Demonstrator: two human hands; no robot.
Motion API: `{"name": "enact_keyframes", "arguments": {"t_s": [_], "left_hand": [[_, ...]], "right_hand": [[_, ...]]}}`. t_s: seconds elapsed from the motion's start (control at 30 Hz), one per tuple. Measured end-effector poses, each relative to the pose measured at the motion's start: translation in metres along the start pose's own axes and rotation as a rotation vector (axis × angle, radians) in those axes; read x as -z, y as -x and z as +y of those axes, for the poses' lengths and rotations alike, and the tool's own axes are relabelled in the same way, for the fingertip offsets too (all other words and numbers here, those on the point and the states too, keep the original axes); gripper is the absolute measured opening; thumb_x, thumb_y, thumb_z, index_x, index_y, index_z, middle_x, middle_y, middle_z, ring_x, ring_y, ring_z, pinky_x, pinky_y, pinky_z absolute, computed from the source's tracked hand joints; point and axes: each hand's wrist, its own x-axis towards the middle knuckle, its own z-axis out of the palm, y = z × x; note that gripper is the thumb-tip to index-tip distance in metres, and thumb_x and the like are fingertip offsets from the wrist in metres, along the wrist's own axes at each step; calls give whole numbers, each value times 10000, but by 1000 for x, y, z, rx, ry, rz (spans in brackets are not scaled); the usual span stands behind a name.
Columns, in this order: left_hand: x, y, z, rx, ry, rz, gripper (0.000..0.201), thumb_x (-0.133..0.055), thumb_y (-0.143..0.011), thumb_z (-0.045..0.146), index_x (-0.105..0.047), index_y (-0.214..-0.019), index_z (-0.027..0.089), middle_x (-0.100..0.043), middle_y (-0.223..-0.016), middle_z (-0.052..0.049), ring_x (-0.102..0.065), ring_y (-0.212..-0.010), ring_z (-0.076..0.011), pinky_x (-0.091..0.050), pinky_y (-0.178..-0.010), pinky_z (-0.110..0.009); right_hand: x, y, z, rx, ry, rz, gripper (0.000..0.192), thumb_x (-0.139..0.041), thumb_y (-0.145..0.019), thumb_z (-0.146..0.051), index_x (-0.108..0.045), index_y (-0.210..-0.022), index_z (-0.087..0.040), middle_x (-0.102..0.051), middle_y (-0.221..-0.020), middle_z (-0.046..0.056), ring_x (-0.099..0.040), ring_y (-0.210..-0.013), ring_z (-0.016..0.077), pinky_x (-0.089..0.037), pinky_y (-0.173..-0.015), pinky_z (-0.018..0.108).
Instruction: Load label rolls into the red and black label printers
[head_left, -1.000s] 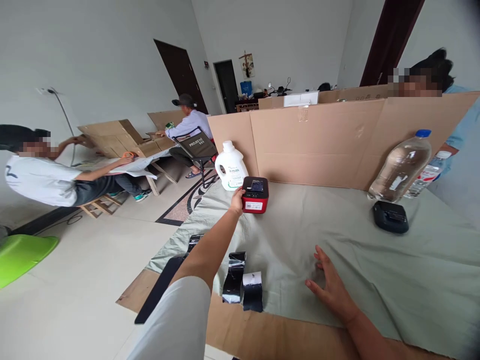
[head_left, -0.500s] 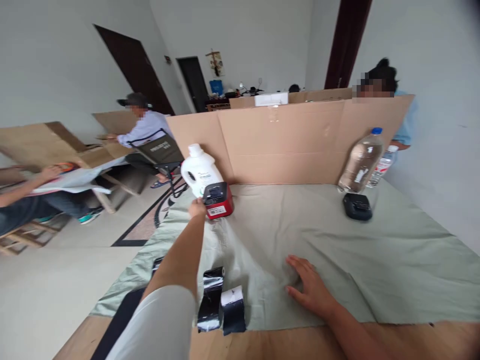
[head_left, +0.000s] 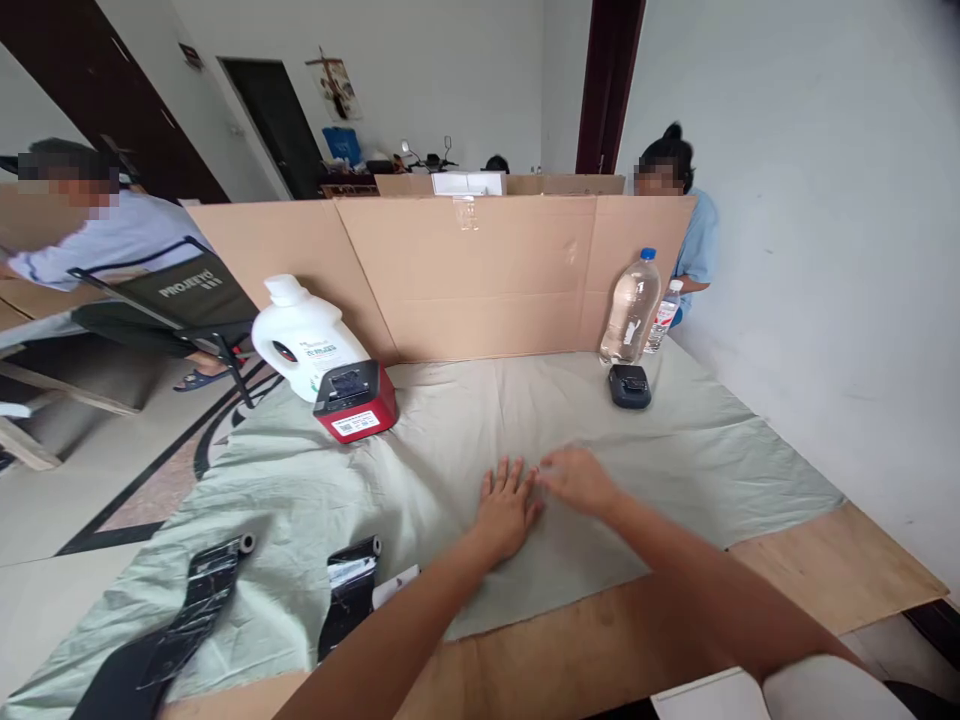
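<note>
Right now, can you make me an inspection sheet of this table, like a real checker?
Surface: wrinkled pale green cloth over wood that shows along the near edge.
Job's things: cloth under the left hand; red box in front of white jug.
Clutter: two black rolls, partly unrolled; small black device before big bottle.
Hands: left hand spread flat; right hand blurred beside its fingertips, touch unclear.
Cables: nothing seen.
Surroundings: cardboard behind; person seated left, another person beyond the cardboard, right.
</note>
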Motion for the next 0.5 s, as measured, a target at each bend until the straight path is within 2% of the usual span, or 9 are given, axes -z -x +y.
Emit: {"name": "enact_keyframes", "arguments": {"t_s": [0.07, 0.13, 0.17, 0.27, 0.33, 0.4, 0.5], "left_hand": [[0, 14, 8, -7, -69, -58, 589, -365, -968, 433, -328, -1521, 236, -225, -1620, -86, -126, -1505, -338, -103, -1191, -578], [5, 24, 9, -25, -83, -74, 594, -345, -975, 437, -304, -1531, 232, -210, -1625, -71, -119, -1509, -321, -96, -1202, -551], [7, 27, 8, -37, -78, -78, 590, -345, -976, 434, -309, -1529, 233, -212, -1625, -65, -120, -1509, -315, -99, -1205, -542], [10, 33, 4, -49, -47, -64, 567, -363, -972, 417, -354, -1508, 231, -246, -1616, -61, -148, -1505, -303, -114, -1208, -527], [8, 34, 2, -51, -15, -35, 554, -382, -967, 422, -390, -1486, 229, -283, -1604, -63, -174, -1498, -299, -126, -1208, -520], [5, 33, 0, -61, 19, -6, 544, -397, -962, 431, -415, -1467, 230, -310, -1594, -64, -193, -1492, -297, -136, -1206, -518], [1, 31, -4, -72, 59, 22, 528, -421, -951, 421, -438, -1445, 234, -327, -1585, -66, -202, -1487, -300, -139, -1200, -529]], "right_hand": [[25, -34, 45, -199, 85, 149, 358, -522, -893, -355, -675, -1149, -158, -643, -1244, 182, -529, -1201, 334, -370, -1023, 490], [44, -60, 87, -350, 148, 253, 437, -535, -875, -346, -610, -1246, -128, -474, -1427, 246, -373, -1328, 426, -283, -1039, 624], [50, -69, 106, -427, 181, 297, 481, -577, -849, -349, -590, -1268, -113, -398, -1478, 260, -304, -1365, 455, -247, -1048, 648], [52, -82, 152, -663, 303, 371, 629, -639, -806, -458, -513, -1364, -197, -247, -1572, 193, -187, -1427, 462, -228, -1077, 620], [47, -84, 172, -745, 280, 342, 716, -626, -802, -521, -434, -1431, -239, -170, -1596, 182, -193, -1423, 476, -253, -1066, 613], [41, -84, 184, -787, 214, 312, 763, -607, -807, -539, -373, -1472, -247, -160, -1589, 200, -289, -1384, 467, -309, -1044, 583], [34, -81, 182, -807, 177, 324, 751, -568, -824, -535, -359, -1481, -236, -216, -1554, 222, -392, -1316, 445, -362, -1008, 560]]}}
